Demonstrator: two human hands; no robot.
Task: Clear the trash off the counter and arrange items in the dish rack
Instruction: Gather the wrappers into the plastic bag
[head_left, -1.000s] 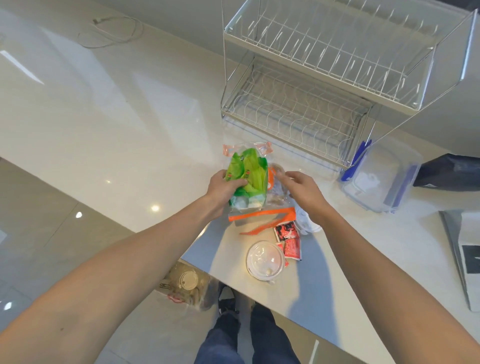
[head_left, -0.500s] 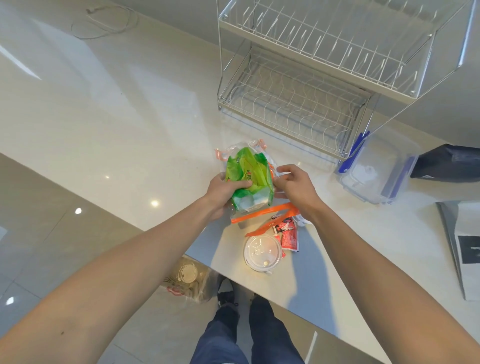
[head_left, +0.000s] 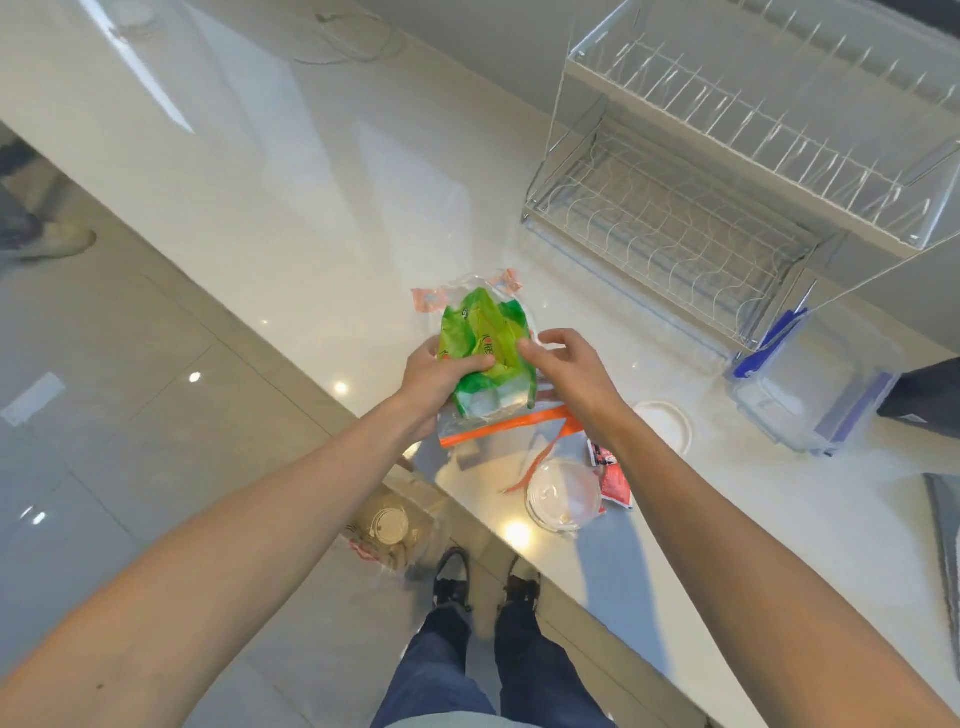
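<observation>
both hands, left hand (head_left: 441, 375) and right hand (head_left: 566, 370), squeeze the green wrapper (head_left: 483, 348) in front of the dish rack (head_left: 727, 171), still the trash step, and next it probably needs dropping in a bin.

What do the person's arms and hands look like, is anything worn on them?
Both forearms are bare with no sleeves in view. The left hand and right hand wear no gloves, and no watch, ring or bracelet shows.

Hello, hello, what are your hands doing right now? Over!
Left hand and right hand both gripping green wrapper over the zip bag. Dish rack empty. Nothing blocking.
</observation>
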